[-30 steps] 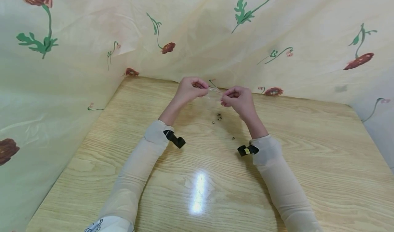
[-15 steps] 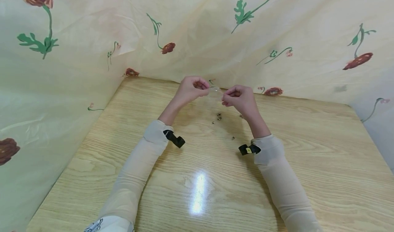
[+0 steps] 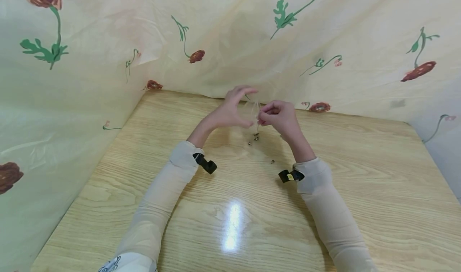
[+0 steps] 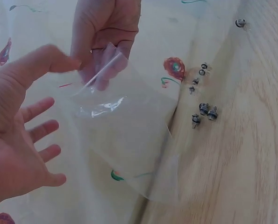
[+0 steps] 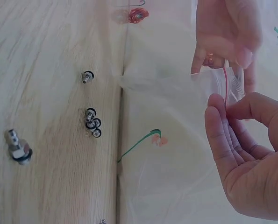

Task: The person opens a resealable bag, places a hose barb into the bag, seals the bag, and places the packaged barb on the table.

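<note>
My right hand [image 3: 281,115] pinches a clear zip-lock bag [image 4: 124,126] by its top corner, near the red line of the seal in the right wrist view. The bag hangs down thin and see-through above the table. Beside its other side is my left hand [image 3: 230,111], thumb and fingers spread apart with nothing held; the left wrist view shows the spread fingers [image 4: 44,130] next to the bag's upper edge. Several small metal fittings with black rings [image 4: 204,108] lie on the table below the bag. One fitting [image 5: 19,148] lies apart from the others.
The wood-grain table [image 3: 201,224] reaches back to a flower-printed curtain [image 3: 230,43] just behind the hands. The curtain also covers the left side. Black straps with cameras [image 3: 204,162] sit at both wrists.
My left hand has let go of the bag's edge and spread its fingers, shifting slightly right. The bag now hangs from my right hand, which has stayed nearly in place.
</note>
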### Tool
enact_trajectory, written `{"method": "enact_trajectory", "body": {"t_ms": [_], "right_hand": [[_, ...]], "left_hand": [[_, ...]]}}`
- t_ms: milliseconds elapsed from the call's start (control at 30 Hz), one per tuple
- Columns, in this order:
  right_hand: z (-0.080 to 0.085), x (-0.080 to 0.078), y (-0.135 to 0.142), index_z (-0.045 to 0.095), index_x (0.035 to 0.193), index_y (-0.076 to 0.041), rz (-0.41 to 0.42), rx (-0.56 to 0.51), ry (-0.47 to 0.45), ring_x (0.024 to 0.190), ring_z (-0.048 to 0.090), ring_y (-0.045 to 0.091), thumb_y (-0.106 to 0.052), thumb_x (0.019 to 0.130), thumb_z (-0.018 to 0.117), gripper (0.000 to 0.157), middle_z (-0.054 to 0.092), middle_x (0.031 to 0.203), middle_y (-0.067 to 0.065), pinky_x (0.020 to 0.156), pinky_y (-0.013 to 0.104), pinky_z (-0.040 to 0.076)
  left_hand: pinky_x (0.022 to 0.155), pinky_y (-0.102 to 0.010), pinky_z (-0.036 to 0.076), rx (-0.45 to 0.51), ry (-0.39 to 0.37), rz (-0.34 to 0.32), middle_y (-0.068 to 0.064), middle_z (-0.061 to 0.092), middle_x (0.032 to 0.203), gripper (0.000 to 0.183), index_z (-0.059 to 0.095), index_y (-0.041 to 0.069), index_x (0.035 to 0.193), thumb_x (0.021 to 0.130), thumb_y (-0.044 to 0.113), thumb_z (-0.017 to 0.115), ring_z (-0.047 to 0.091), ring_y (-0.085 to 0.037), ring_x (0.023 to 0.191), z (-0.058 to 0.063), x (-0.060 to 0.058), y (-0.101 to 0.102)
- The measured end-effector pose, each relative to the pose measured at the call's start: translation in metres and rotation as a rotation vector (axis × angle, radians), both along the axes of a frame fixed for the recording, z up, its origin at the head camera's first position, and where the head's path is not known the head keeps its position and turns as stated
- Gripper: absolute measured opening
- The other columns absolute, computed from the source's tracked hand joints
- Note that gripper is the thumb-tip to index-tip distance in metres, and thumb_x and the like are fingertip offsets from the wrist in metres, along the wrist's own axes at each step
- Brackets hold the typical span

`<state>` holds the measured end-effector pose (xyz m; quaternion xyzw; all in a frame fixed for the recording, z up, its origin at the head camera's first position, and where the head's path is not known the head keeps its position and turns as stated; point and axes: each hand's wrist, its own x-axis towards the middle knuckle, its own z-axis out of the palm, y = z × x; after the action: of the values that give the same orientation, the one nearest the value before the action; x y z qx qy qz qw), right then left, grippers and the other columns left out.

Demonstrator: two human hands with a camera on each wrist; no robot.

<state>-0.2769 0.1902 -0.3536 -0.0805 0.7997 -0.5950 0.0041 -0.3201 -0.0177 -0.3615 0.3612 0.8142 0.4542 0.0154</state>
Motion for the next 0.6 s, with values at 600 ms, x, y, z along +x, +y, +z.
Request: {"method": "enact_trajectory", "body": {"t_ms": [600], "right_hand": [[0.003,0.003,-0.004,0.065,0.095,0.012,0.069,-0.152,0.022,0.065,0.071,0.010,0.005,0.093,0.065,0.008,0.073,0.074,-0.002,0.065,0.026,0.061]], "left_hand": [[0.115,-0.049,0.021,-0.110,0.186,0.039,-0.003,0.044,0.133,0.092,0.039,0.015,0.136,0.062,0.028,0.092,0.037,-0.023,0.129,-0.012,0.006,0.015]]}}
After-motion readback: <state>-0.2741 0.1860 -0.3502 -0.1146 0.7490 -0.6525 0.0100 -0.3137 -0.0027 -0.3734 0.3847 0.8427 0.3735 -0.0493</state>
